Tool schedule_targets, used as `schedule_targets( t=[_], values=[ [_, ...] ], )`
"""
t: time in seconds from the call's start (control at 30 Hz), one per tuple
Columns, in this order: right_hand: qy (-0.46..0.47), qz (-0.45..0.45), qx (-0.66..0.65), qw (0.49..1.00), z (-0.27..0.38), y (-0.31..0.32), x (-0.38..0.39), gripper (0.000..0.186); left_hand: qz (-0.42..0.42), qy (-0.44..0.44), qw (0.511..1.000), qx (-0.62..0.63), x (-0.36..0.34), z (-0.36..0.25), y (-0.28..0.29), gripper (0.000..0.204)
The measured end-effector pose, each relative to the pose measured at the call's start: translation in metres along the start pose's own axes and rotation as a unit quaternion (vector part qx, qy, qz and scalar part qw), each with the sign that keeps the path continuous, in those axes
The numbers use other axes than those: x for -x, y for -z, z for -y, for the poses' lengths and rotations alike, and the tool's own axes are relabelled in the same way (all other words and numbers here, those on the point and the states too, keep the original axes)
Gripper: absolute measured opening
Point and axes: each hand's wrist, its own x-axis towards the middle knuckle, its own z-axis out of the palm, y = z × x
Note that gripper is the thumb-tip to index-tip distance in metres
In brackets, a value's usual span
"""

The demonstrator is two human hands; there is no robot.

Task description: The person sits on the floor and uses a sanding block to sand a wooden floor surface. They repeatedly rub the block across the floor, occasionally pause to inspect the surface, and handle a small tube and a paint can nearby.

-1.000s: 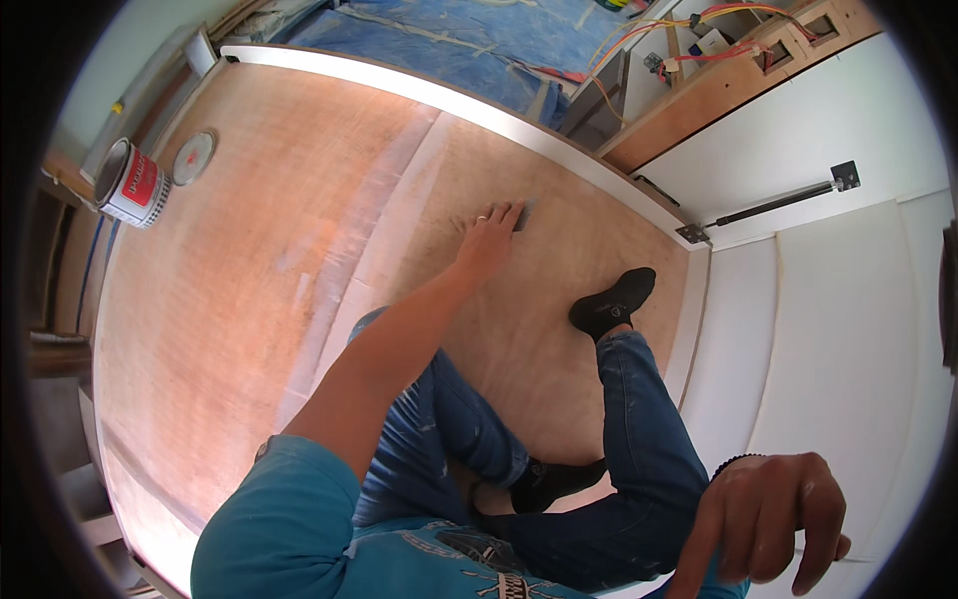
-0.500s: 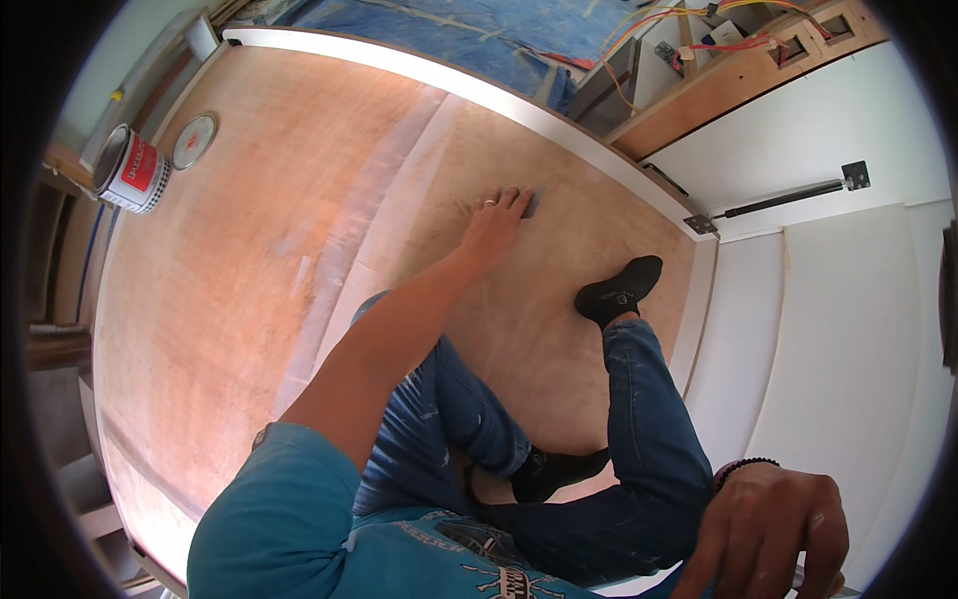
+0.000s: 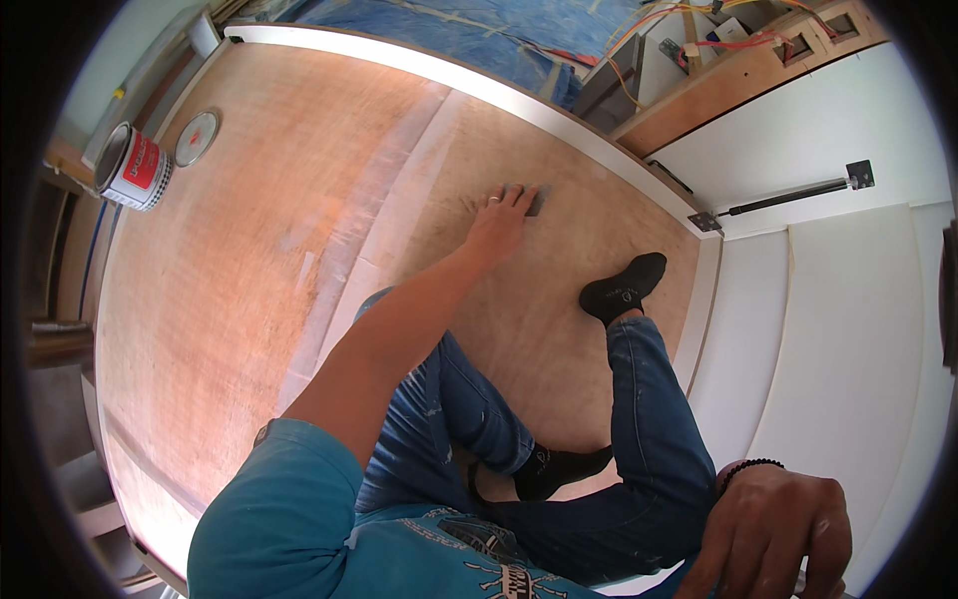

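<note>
Far across the wooden board [image 3: 230, 190], the left hand [image 3: 503, 214] clasps a grey block [image 3: 538, 202], laid flat apparently for even pressure. Well apart, near right, the right hand [image 3: 776, 524] is by the knee [image 3: 689, 491], perhaps for balance. Its palm and much of the block are hidden; its grip I cannot tell.

Two hands [image 3: 506, 213] [image 3: 778, 524], one grey pad [image 3: 536, 203], two black socks [image 3: 624, 288] [image 3: 561, 472], one can [image 3: 145, 172], one lid [image 3: 196, 140], one strut [image 3: 788, 198], one bracelet [image 3: 750, 464]
</note>
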Motion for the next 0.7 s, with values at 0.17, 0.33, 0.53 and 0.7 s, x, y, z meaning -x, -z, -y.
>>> schedule_targets(
  t=[0.17,0.33,0.53,0.7],
  values=[
    [-0.009,-0.018,-0.006,1.0,0.0026,-0.0041,0.0022,0.025,-0.005,-0.005,1.0,-0.004,0.0005,-0.0003,-0.0009,0.063],
    [-0.002,-0.016,-0.006,1.0,0.0031,-0.0013,0.0016,0.025,0.001,-0.004,1.0,-0.012,0.0001,-0.0007,0.0002,0.062],
    [-0.009,-0.017,0.003,1.0,0.0062,-0.0025,0.0013,0.027,0.01,-0.005,1.0,-0.008,0.0002,-0.0036,0.0009,0.062],
    [-0.007,-0.011,-0.001,1.0,0.0051,0.0,0.0009,0.028,0.011,0.003,1.0,-0.018,0.0003,0.0017,0.0039,0.062]
  ],
)
